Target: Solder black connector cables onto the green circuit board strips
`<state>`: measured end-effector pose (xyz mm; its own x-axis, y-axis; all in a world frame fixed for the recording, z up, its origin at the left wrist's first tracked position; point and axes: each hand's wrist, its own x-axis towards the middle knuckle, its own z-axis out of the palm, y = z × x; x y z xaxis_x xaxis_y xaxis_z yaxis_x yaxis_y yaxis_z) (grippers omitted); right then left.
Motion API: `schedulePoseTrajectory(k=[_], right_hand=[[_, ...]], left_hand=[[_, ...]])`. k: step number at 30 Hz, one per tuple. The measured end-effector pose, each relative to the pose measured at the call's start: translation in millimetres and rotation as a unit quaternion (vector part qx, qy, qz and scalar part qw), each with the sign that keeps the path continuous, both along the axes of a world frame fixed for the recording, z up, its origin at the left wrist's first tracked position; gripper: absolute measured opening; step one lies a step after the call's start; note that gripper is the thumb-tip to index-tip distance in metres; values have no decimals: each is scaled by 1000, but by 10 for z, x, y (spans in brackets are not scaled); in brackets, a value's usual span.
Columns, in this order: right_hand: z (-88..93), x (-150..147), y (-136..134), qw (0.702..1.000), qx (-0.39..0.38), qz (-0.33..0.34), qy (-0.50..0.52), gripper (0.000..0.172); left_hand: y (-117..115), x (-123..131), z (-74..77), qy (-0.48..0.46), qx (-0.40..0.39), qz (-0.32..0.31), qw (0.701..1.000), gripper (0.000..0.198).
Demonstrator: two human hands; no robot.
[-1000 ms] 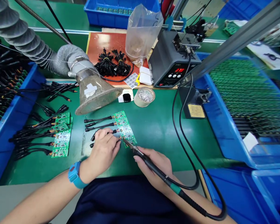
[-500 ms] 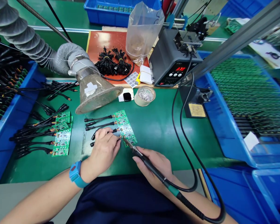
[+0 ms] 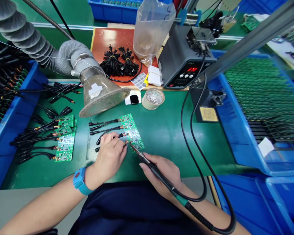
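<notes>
Circuit board (image 3: 133,131) under soldering iron (image 3: 161,178) gripped in right hand (image 3: 168,171), with wires (image 3: 126,142) pinched in left hand (image 3: 110,156), likely for steadiness

Board panel (image 3: 133,132) on the bench (image 3: 166,130), board stack (image 3: 66,147) to its left, soldering station (image 3: 177,62) behind and right
</notes>
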<state>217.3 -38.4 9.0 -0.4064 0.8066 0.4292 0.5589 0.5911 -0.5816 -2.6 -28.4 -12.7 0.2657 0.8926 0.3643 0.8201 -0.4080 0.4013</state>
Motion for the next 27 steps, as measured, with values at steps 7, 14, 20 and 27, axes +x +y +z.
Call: schedulePoseTrajectory(k=[7,14,20,27], right_hand=[[14,-15,-9,1000,17,-6,5,17],[87,16,5,999,4,-28,25,16],[77,-2,35,999,-8,-24,31,15],[59,-13,62,999,-24,-15,21,15]], left_hand=[[2,-3,-2,2,5,1,1000,15],[3,-14,18,8,0,-6,1000,16],[11,-27,22,-2,-5,-16,1000,12],[41,-53,25,-26,-20,-27,999,12]])
